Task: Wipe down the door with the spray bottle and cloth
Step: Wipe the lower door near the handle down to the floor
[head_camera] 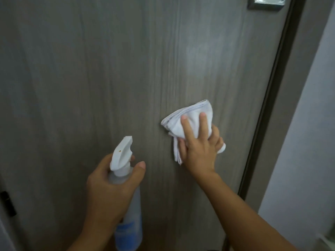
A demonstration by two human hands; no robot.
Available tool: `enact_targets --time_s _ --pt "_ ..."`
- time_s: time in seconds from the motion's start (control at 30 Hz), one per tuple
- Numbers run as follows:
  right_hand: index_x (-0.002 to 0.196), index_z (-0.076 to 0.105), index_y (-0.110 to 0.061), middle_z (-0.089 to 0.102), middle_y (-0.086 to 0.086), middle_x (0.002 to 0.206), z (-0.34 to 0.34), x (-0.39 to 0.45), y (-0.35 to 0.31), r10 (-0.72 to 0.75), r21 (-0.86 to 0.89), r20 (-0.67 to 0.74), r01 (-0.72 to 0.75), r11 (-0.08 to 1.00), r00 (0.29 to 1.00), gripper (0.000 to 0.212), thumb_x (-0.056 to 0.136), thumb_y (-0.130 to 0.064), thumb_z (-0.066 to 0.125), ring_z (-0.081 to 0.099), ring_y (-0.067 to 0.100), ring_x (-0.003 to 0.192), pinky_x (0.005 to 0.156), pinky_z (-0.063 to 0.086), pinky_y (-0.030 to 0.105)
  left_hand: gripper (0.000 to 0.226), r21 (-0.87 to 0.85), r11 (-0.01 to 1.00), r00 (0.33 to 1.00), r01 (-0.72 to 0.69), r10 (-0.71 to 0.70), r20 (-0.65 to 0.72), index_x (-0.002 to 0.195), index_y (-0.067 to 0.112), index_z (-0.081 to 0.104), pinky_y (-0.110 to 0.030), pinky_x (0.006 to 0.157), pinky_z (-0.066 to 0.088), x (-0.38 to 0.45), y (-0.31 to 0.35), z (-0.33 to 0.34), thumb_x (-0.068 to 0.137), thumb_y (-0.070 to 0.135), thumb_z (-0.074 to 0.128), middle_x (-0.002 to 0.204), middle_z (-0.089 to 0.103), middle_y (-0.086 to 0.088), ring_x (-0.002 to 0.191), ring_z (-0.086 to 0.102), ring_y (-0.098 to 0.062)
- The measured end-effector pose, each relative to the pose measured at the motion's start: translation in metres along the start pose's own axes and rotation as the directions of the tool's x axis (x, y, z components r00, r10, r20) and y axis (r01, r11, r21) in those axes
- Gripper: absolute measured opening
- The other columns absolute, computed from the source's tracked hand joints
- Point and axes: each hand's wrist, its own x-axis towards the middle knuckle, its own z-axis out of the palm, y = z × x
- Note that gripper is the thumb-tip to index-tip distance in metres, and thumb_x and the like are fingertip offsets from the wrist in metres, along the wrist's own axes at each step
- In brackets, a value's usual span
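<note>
Two bare hands work at a door. The right hand (199, 147) lies flat with fingers spread, pressing a bunched white cloth (188, 122) against the door (108, 69); its palm covers the cloth's lower part, and a small tuft pokes out past the little-finger side. The left hand (112, 187) is wrapped around the neck of a spray bottle (126, 205), thumb up beside the white trigger head, which points toward the door. Whether a finger rests on the trigger cannot be seen, since the head hides it. The bottle's base is cut off at the lower edge; its body is translucent plastic with a blurred blue label that cannot be read.

Beyond the hands, the door is a grey-brown panel with fine vertical wood grain and a faint pale sheen above the cloth. A dark frame strip (268, 98) runs down its right edge, with a pale wall (308, 142) beyond. A metal plate (266, 2) at the top is cropped, and a dark fitting (8, 201) at the lower left is hard to make out.
</note>
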Motion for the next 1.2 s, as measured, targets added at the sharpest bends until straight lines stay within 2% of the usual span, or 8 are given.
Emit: enact_targets --time_s 0.13,0.27,0.37,0.47,0.57,0.8,1.03,1.2 --pt "0.154 0.047 -0.039 0.036 0.014 0.164 -0.012 0.008 0.039 0.244 -0.025 -0.042 -0.245 0.969 0.969 0.060 0.096 -0.046 0.060 0.044 0.045 0.125 0.098 0.035 0.054 0.039 -0.045 0.999 1.000 -0.013 0.013 -0.012 0.097 0.029 0.074 -0.036 0.078 0.058 0.000 0.005 0.014 0.065 0.043 0.090 0.092 0.076 0.012 0.085 0.072 -0.005" --pt "0.156 0.040 -0.038 0.033 0.014 0.165 -0.019 0.013 0.060 0.438 -0.015 -0.081 -0.440 0.898 0.895 0.062 0.096 -0.045 0.056 0.043 0.046 0.126 0.097 0.038 0.060 0.033 -0.063 0.998 0.999 -0.032 0.032 -0.002 0.093 0.035 0.072 -0.021 0.072 0.059 0.001 0.007 0.020 0.063 0.044 0.080 0.091 0.076 0.016 0.085 0.072 -0.004" --pt "0.158 0.037 -0.040 0.026 0.009 0.168 -0.023 0.010 0.069 0.527 0.048 -0.080 -0.525 0.850 0.846 0.060 0.099 -0.046 0.049 0.039 0.044 0.130 0.103 0.035 0.062 0.038 -0.071 0.997 1.000 -0.026 0.026 -0.007 0.094 0.036 0.073 -0.034 0.076 0.059 0.002 0.005 0.020 0.064 0.052 0.089 0.093 0.076 0.013 0.087 0.073 -0.006" --pt "0.159 0.035 -0.040 0.021 0.007 0.171 -0.021 0.007 0.070 0.533 0.083 -0.078 -0.528 0.845 0.842 0.060 0.100 -0.048 0.046 0.036 0.045 0.136 0.107 0.031 0.063 0.039 -0.069 0.997 1.000 -0.030 0.029 -0.011 0.094 0.035 0.073 -0.035 0.077 0.057 0.002 0.007 0.019 0.060 0.055 0.078 0.092 0.076 0.013 0.085 0.073 -0.005" --pt "0.158 0.037 -0.038 0.023 0.012 0.170 -0.010 0.001 0.058 0.491 0.065 -0.110 -0.487 0.871 0.864 0.059 0.101 -0.045 0.048 0.035 0.050 0.135 0.107 0.029 0.064 0.044 -0.061 0.998 1.000 -0.026 0.026 0.001 0.099 0.033 0.072 -0.034 0.075 0.057 0.006 0.006 0.014 0.061 0.055 0.076 0.094 0.076 0.014 0.086 0.072 -0.004" --pt "0.154 0.050 -0.035 0.035 0.015 0.165 0.021 -0.025 -0.015 0.118 0.018 -0.103 -0.117 0.993 0.988 0.056 0.099 -0.043 0.057 0.039 0.053 0.136 0.103 0.030 0.060 0.035 0.024 0.999 0.997 -0.038 0.040 -0.070 0.096 0.034 0.069 -0.022 0.070 0.056 0.019 -0.011 -0.026 0.067 0.053 0.076 0.091 0.074 0.013 0.085 0.072 -0.006" --pt "0.150 0.054 -0.039 0.047 0.011 0.159 0.048 -0.044 -0.107 -0.123 0.016 -0.090 0.125 0.992 0.988 0.052 0.099 -0.045 0.061 0.046 0.051 0.132 0.097 0.038 0.058 0.031 0.088 0.996 0.983 0.016 0.001 -0.186 0.097 0.036 0.068 -0.030 0.074 0.058 0.011 -0.040 -0.083 0.071 0.047 0.080 0.091 0.072 0.015 0.086 0.070 -0.007" --pt "0.145 0.060 -0.039 0.053 0.010 0.155 0.064 -0.054 -0.152 -0.171 0.030 -0.135 0.177 0.984 0.976 0.052 0.094 -0.041 0.070 0.056 0.049 0.124 0.092 0.045 0.054 0.033 0.102 0.994 0.984 0.048 -0.030 -0.173 0.095 0.041 0.065 -0.010 0.067 0.053 -0.003 -0.050 -0.109 0.065 0.050 0.075 0.091 0.071 0.023 0.087 0.068 0.001"
